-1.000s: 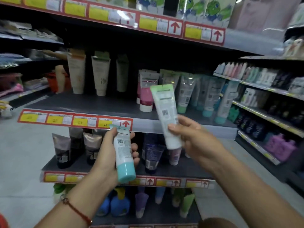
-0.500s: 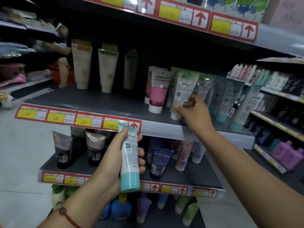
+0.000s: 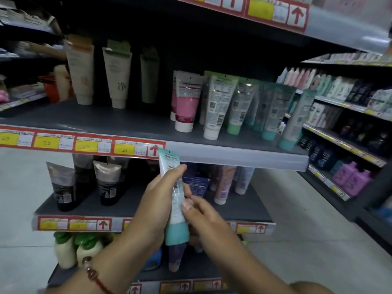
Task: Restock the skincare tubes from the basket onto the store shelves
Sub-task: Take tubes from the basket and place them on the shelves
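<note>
Nearest, at about 6 o'clock, the left hand wraps its curled fingers and thumb round a smooth, glossy plastic tube, flat at the crimped end and round at the teal cap. The right hand comes in from 4 o'clock, its thumb and fingertips touching the tube's right edge just above the cap; whether they pinch it I cannot tell. The tube stands nearly upright, long axis running 12 to 6, cap down, crimp leaning slightly toward 11. Beyond, at 12 o'clock, the matte grey middle shelf carries a white-capped tube standing cap-down among a row of similar soft tubes.
</note>
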Demonstrator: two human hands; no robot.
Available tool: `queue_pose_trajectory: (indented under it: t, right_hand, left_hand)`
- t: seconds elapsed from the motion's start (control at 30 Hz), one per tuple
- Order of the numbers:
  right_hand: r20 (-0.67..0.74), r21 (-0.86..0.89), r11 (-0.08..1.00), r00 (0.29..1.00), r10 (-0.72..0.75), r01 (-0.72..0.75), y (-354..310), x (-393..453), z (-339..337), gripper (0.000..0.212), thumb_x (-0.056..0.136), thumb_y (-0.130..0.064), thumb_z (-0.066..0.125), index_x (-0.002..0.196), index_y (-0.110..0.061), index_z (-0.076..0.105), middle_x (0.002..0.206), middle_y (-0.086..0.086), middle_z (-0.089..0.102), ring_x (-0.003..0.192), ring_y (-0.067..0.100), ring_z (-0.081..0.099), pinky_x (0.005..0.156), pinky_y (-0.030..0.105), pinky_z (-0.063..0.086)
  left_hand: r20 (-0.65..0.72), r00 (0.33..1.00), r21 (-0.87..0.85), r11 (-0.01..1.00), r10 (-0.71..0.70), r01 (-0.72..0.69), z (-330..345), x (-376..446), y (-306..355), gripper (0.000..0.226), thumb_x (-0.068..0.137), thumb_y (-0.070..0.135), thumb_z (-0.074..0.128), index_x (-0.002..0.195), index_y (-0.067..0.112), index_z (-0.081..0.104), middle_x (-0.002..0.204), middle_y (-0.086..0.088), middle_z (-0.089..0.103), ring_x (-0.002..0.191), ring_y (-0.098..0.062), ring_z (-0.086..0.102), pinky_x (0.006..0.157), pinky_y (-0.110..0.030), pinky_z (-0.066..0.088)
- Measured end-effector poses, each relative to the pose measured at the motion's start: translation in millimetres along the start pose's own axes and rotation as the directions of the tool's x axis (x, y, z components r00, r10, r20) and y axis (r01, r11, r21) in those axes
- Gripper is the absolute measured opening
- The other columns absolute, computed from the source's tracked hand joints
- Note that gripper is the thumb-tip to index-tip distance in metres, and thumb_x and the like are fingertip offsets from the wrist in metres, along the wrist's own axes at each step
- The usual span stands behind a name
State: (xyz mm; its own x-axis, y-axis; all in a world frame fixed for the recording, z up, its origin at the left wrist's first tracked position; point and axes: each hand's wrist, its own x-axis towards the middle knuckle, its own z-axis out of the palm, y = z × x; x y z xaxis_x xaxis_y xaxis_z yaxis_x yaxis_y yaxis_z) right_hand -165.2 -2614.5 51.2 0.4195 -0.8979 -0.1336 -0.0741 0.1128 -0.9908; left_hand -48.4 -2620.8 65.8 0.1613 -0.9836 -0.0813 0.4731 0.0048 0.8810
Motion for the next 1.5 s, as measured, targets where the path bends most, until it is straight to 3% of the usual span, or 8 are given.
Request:
queue_pose_trajectory:
  t: [0.13, 0.4, 0.57, 0.73, 0.9, 1.13, 1.37, 1.5]
  right_hand:
    - [0.061, 0.139, 0.979, 0.988, 0.139, -0.146, 4.4, -15.9, -14.3, 0.025, 0.097, -0.031, 0.055, 0.116, -0.018, 0.065, 0.105, 0.010, 0.072, 0.094, 0.025, 0.068, 0.083, 0.045, 0.057]
    - [0.040, -0.281, 0.953, 0.991, 0.131, -0.115, -4.2, -43.0, -77.6, 0.022, 0.084, -0.024, 0.073, 0.104, -0.016, 0.070, 0.090, -0.001, 0.075, 0.076, 0.007, 0.065, 0.055, 0.018, 0.047]
    - [-0.079, -0.455, 0.890, 0.997, 0.000, -0.036, -12.5, -43.0, -112.1, 0.030, 0.070, -0.029, 0.079, 0.097, -0.019, 0.072, 0.095, 0.002, 0.075, 0.088, 0.018, 0.071, 0.080, 0.040, 0.058]
    - [-0.284, -0.364, 0.919, 0.922, -0.262, 0.149, -53.8, -27.6, -165.3, 0.029, 0.080, -0.011, 0.077, 0.107, -0.013, 0.067, 0.102, -0.003, 0.075, 0.089, 0.004, 0.071, 0.072, 0.015, 0.052]
    - [-0.490, -0.450, 0.849, 0.718, -0.494, 0.277, -106.5, 5.3, -232.8, 0.035, 0.078, -0.028, 0.079, 0.108, -0.016, 0.066, 0.107, 0.000, 0.072, 0.099, 0.017, 0.069, 0.092, 0.038, 0.054]
    - [-0.452, -0.424, 0.887, 0.807, -0.381, 0.181, -107.3, 52.3, -265.2, 0.026, 0.080, -0.013, 0.078, 0.105, -0.008, 0.070, 0.102, 0.004, 0.074, 0.091, 0.018, 0.072, 0.083, 0.030, 0.058]
    - [-0.494, -0.485, 0.860, 0.762, -0.419, 0.158, -96.9, 72.7, -247.9, 0.089, 0.048, -0.059, 0.082, 0.109, 0.002, 0.062, 0.112, 0.024, 0.066, 0.103, 0.041, 0.063, 0.088, 0.061, 0.050]
    - [-0.543, -0.558, 0.824, 0.707, -0.454, 0.101, -101.5, 74.7, -241.7, 0.067, 0.061, -0.055, 0.081, 0.096, -0.001, 0.061, 0.092, 0.019, 0.066, 0.077, 0.026, 0.058, 0.074, 0.049, 0.053]
  left_hand:
    - [-0.048, 0.998, 0.116, 0.993, 0.033, -0.027, 17.9, -2.9, -18.8, 0.026, 0.096, 0.032, 0.055, 0.107, 0.011, 0.065, 0.065, -0.007, 0.058, 0.055, -0.017, 0.053, 0.059, -0.030, 0.044]
    - [0.076, 0.996, 0.415, 0.907, 0.047, -0.074, 43.2, -10.8, -48.1, 0.022, 0.090, 0.040, 0.064, 0.107, 0.026, 0.068, 0.083, 0.001, 0.075, 0.079, -0.015, 0.072, 0.080, -0.041, 0.058]
    - [0.244, 0.969, 0.550, 0.818, 0.034, -0.167, 55.1, -11.3, -45.0, 0.019, 0.093, 0.039, 0.060, 0.103, 0.027, 0.070, 0.095, 0.010, 0.076, 0.089, -0.008, 0.072, 0.090, -0.042, 0.056]
    - [0.344, 0.937, 0.721, 0.622, 0.061, -0.305, 50.5, -4.5, -38.0, 0.014, 0.093, 0.045, 0.059, 0.100, 0.040, 0.069, 0.099, 0.017, 0.071, 0.092, 0.001, 0.066, 0.087, -0.030, 0.053]
    - [0.336, 0.940, 0.833, 0.447, 0.062, -0.327, 33.7, 0.7, -32.4, 0.007, 0.092, 0.040, 0.061, 0.096, 0.039, 0.067, 0.090, 0.031, 0.066, 0.086, 0.010, 0.061, 0.077, -0.018, 0.049]
    - [0.292, 0.955, 0.942, 0.161, 0.044, -0.295, -2.3, 14.3, -30.8, 0.014, 0.087, 0.048, 0.062, 0.098, 0.041, 0.067, 0.088, 0.024, 0.070, 0.083, 0.005, 0.064, 0.080, -0.030, 0.054]
    - [0.281, 0.959, 0.949, 0.141, 0.020, -0.281, -15.2, 17.9, -26.4, 0.009, 0.087, 0.049, 0.061, 0.093, 0.044, 0.066, 0.089, 0.024, 0.070, 0.085, 0.005, 0.064, 0.079, -0.028, 0.054]
    - [0.282, 0.959, 0.949, 0.147, 0.002, -0.279, -16.7, 18.7, -24.9, 0.008, 0.089, 0.049, 0.060, 0.093, 0.045, 0.066, 0.089, 0.024, 0.070, 0.085, 0.003, 0.065, 0.080, -0.029, 0.055]
